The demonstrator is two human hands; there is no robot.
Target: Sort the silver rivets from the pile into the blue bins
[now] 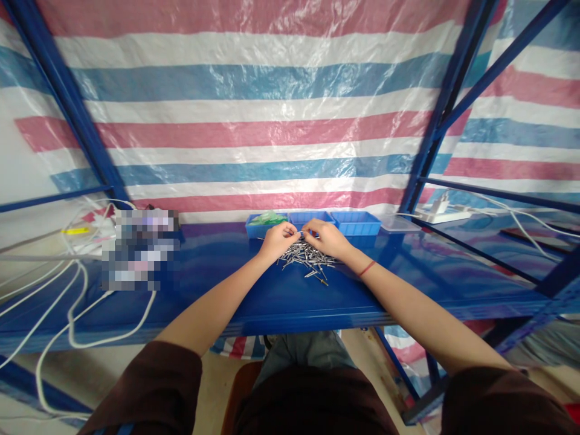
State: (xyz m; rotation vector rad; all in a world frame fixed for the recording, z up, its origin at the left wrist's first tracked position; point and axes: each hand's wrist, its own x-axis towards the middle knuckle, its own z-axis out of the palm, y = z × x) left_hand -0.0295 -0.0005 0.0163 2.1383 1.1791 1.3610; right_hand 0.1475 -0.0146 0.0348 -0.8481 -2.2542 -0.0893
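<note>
A loose pile of small silvery metal pins, which look like blind rivets (310,257), lies on the blue shelf in front of me. Just above its far side my left hand (278,238) has thumb and fingers pinched on one thin rivet (299,232). My right hand (328,238) meets it from the other side, fingertips closed at the rivet's other end. Behind the hands stand three blue bins in a row. The left bin (254,229) holds green plastic bags (268,218); my fingers partly hide the middle bin (312,215). To its right is the third bin (356,225).
The blue metal shelf (203,290) has upright posts at both sides. White cables (84,302) and a blurred-out patch (140,251) are on the left. At right are a clear plastic lid (399,223) and a white power strip (444,214). A striped sheet (272,133) hangs behind.
</note>
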